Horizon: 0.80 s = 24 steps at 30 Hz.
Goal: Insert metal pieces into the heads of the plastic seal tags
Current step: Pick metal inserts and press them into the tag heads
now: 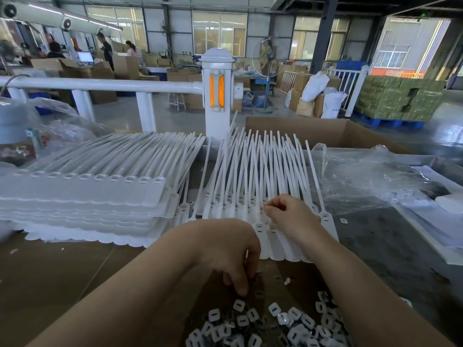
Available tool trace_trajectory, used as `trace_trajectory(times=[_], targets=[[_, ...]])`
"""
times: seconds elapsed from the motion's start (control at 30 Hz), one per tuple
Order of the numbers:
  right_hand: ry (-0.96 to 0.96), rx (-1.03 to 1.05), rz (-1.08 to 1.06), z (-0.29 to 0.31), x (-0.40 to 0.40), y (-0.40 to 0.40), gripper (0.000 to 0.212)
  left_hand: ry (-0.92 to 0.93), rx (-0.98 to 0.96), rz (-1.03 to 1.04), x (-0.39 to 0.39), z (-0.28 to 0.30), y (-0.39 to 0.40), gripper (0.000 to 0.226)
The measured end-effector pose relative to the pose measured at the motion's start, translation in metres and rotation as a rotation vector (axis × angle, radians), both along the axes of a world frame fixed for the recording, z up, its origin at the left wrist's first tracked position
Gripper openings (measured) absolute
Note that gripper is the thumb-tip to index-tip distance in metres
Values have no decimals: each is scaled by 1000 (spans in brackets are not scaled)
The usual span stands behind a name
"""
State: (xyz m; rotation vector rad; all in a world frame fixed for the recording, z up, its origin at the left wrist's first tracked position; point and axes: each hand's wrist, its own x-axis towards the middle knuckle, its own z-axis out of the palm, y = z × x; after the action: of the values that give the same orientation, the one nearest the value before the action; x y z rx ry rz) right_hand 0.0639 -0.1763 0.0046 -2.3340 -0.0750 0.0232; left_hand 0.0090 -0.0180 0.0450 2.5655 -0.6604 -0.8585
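A fanned row of white plastic seal tags (pixel 253 176) lies on the table, heads toward me, tails pointing away. My right hand (pixel 290 216) hovers over the tag heads with thumb and forefinger pinched together; anything between them is too small to see. My left hand (pixel 233 254) reaches down with curled fingers to the near edge of a heap of small white-and-metal insert pieces (pixel 270 324) on the brown cardboard. Whether it holds a piece is hidden by the fingers.
A neat stack of joined tag sheets (pixel 82 201) fills the left of the table. Crumpled clear plastic (pixel 370 179) lies right, an open cardboard box (pixel 323 131) behind it. A white railing post (pixel 218 96) stands beyond the table.
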Motion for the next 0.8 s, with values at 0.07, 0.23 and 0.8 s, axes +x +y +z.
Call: trace_trajectory(times=[0.07, 0.23, 0.8], targets=[[2, -5, 0, 1, 0, 0, 10, -49, -28, 25, 2, -2, -1, 15], [4, 1, 11, 2, -1, 1, 12, -161, -72, 83, 3, -8, -5, 13], [3, 56, 35, 2, -3, 1, 9, -95, -59, -45, -5, -3, -6, 23]])
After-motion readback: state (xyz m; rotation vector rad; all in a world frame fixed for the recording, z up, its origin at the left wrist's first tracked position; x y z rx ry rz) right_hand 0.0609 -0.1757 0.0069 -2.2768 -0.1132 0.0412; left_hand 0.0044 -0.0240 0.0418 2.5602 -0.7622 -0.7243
